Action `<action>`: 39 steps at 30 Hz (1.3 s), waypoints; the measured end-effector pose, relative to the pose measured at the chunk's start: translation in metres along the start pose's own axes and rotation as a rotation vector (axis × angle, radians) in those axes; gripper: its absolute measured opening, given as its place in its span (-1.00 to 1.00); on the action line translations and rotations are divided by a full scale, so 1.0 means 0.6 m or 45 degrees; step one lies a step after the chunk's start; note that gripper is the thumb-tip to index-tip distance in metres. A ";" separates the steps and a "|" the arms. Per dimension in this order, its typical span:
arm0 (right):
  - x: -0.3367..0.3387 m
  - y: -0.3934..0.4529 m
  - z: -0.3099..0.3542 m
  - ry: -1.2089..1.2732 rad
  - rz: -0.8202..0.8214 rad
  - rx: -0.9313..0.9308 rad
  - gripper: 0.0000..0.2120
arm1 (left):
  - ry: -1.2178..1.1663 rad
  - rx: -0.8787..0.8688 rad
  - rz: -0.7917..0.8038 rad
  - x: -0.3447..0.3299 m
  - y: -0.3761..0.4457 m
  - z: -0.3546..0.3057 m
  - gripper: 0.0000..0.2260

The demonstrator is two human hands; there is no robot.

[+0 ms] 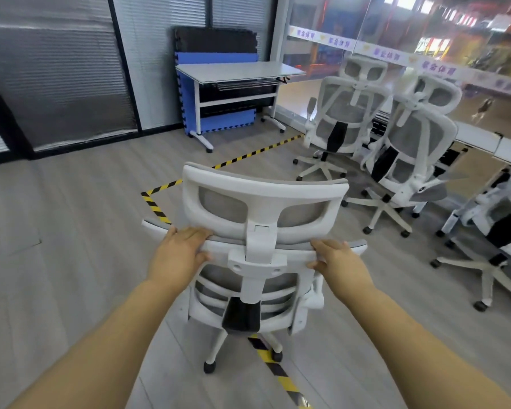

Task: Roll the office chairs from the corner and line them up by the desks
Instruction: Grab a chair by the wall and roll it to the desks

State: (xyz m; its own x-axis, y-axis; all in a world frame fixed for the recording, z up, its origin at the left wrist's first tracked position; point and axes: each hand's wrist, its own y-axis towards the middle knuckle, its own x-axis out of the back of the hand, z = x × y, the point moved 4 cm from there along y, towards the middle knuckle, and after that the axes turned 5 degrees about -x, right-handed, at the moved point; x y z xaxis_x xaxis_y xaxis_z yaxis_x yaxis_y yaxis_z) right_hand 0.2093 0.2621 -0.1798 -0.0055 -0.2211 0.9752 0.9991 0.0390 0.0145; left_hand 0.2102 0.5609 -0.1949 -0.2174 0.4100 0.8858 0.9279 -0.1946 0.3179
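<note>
On the pale wood-grain floor, you grip a white mesh-backed chair, left hand and right hand curled over its curved top rail. Three matching chairs cluster right, near a flat white worktop.

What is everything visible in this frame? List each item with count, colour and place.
held chair: one, white frame with grey mesh, centre foreground, back toward the camera.
parked chairs: at least three, white and grey, right side by the glass wall.
desk: one, white, far corner.
foam mats: stacked upright, blue and black, behind the desk.
hazard tape: yellow and black, lines on the grey wood floor.
blinds: grey, behind dark-framed glass at left.
left hand: grips the chair's backrest top, left of the headrest post.
right hand: grips it right of the post.
</note>
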 end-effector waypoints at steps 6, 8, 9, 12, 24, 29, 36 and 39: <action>0.001 0.187 0.009 0.007 0.033 -0.029 -0.68 | -0.006 -0.037 0.003 -0.033 0.171 0.064 -0.64; 0.002 0.247 0.014 0.016 0.023 -0.039 -0.67 | 0.006 -0.071 -0.023 -0.048 0.226 0.093 -0.66; 0.002 0.274 0.017 0.021 0.020 -0.048 -0.66 | 0.007 -0.087 -0.031 -0.055 0.253 0.107 -0.65; 0.002 0.355 0.028 0.076 0.009 -0.083 -0.66 | -0.019 -0.112 -0.030 -0.071 0.336 0.144 -0.66; -0.014 0.667 0.038 0.127 -0.017 -0.178 -0.63 | -0.012 -0.158 0.080 -0.131 0.658 0.263 -0.67; -0.018 0.790 0.035 0.096 -0.034 -0.139 -0.69 | 0.001 -0.151 0.088 -0.158 0.775 0.301 -0.67; -0.018 0.949 0.020 0.088 -0.029 -0.086 -0.70 | -0.025 -0.087 0.095 -0.185 0.908 0.336 -0.70; -0.017 1.002 0.021 0.080 -0.026 -0.062 -0.68 | -0.043 -0.055 0.104 -0.195 0.953 0.351 -0.68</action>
State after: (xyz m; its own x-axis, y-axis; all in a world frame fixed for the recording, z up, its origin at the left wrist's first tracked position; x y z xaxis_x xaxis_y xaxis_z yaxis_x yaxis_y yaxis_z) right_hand 0.8092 0.3003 -0.1781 -0.0244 -0.2821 0.9591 0.9997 -0.0129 0.0217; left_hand 0.8297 0.5894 -0.1878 -0.1306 0.4206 0.8978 0.9281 -0.2667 0.2599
